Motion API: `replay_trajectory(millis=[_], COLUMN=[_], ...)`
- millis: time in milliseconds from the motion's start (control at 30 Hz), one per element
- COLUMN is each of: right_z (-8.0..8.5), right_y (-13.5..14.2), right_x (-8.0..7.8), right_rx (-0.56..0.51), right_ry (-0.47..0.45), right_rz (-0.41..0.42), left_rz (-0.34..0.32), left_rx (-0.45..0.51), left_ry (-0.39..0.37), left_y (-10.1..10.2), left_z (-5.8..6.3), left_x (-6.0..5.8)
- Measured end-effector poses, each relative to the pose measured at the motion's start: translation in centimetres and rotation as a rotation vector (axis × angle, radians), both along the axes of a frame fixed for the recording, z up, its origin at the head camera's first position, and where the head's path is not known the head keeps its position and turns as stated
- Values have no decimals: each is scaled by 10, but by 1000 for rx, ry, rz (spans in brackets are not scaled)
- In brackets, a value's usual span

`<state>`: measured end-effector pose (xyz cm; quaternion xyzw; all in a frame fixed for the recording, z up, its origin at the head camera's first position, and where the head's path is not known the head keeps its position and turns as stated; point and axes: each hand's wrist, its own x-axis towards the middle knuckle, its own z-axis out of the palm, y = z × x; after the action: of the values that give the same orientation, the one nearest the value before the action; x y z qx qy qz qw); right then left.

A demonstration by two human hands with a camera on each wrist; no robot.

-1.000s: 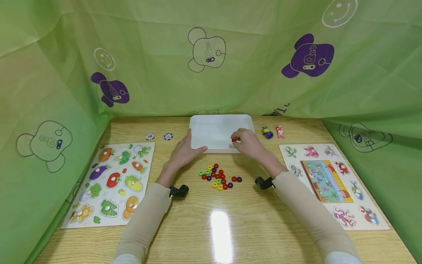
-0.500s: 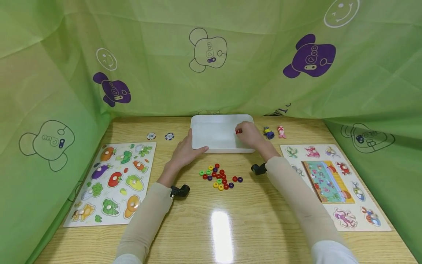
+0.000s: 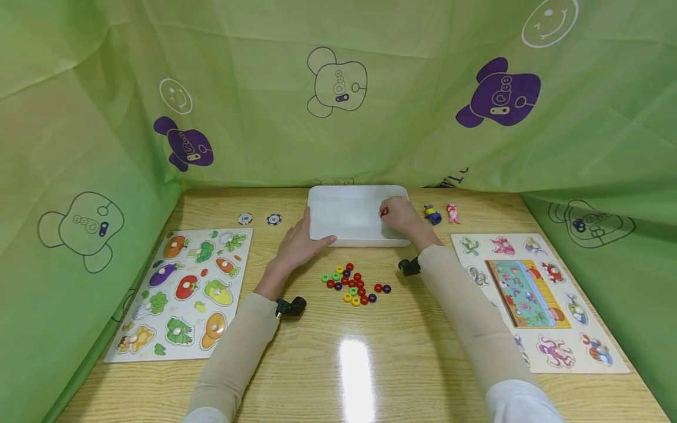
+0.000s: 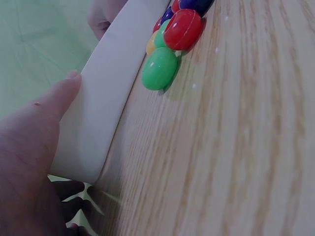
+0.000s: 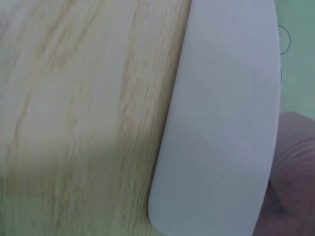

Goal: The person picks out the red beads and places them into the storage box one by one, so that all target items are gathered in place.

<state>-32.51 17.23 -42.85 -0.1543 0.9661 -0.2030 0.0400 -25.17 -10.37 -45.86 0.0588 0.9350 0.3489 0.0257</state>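
In the head view a white tray point(image 3: 346, 217) lies at the back of the table. My left hand point(image 3: 298, 242) holds its near left corner, thumb along the front rim and fingers on the left side. The left wrist view shows the thumb point(image 4: 69, 91) at the rim and darker fingertips by the outer corner. My right hand point(image 3: 403, 216) is over the tray's right part, pinching a small red ring bead point(image 3: 384, 212). In the right wrist view the tray's wall hides most of that hand. Red, yellow, green and purple ring beads point(image 3: 352, 284) lie scattered in front of the tray.
A vegetable puzzle board point(image 3: 182, 288) lies on the left, a sea-animal puzzle board point(image 3: 534, 299) on the right. Two poker chips point(image 3: 274, 219) sit left of the tray. A blue-and-yellow figure point(image 3: 432, 215) and a pink figure point(image 3: 452, 213) stand right of it. Green cloth surrounds the table.
My right hand has moved from the tray's near right part farther back and slightly right, still pinching the red bead. My left hand stays at the tray's corner.
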Motion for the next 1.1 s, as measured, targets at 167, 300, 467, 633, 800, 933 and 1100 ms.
replay_trajectory(millis=[167, 300, 467, 633, 800, 933, 1100], right_z=[-2, 0, 9, 18, 22, 23, 23], right_y=[4, 8, 9, 8, 1, -4, -9], right_x=[2, 5, 13, 26, 49, 71, 97], right_rx=[-1, 2, 4, 51, 35, 2, -7], right_ry=[3, 22, 59, 103, 115, 143, 178], right_rz=[-1, -6, 32, 103, 189, 241, 290], left_rz=[-4, -3, -1, -7, 1, 6, 13], left_rx=[-2, -9, -19, -21, -23, -14, 0], left_ry=[11, 11, 14, 15, 20, 37, 49], left_y=[3, 4, 5, 6, 4, 2, 2], left_z=[-2, -5, -5, -4, -4, -4, -6], left_x=[-1, -2, -3, -3, -2, -3, -3])
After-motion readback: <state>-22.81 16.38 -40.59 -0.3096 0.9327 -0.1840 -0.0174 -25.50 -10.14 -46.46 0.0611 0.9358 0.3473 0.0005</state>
